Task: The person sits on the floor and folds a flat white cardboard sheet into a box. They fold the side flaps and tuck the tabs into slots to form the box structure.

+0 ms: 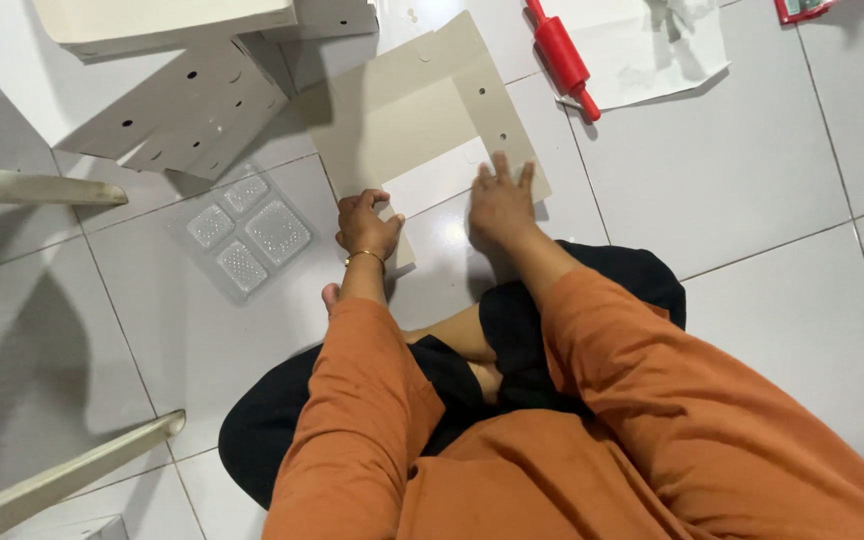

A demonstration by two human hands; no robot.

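A flat cardboard sheet lies on the floor. The right hand presses its near edge, fingers spread flat. The left hand pinches its near-left flap, fingers curled. A clear tray sits left of the cardboard.

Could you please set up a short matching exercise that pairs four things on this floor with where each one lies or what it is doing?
Things:
1. left hand
2. right hand
3. clear plastic tray
4. red rolling pin

Descriptions:
A. at the top, lying partly on white paper
B. pressed flat, fingers spread, on the beige cardboard sheet
C. curled on the sheet's near edge, bracelet on the wrist
D. on the tiles left of both hands

Pairs: 1-C, 2-B, 3-D, 4-A
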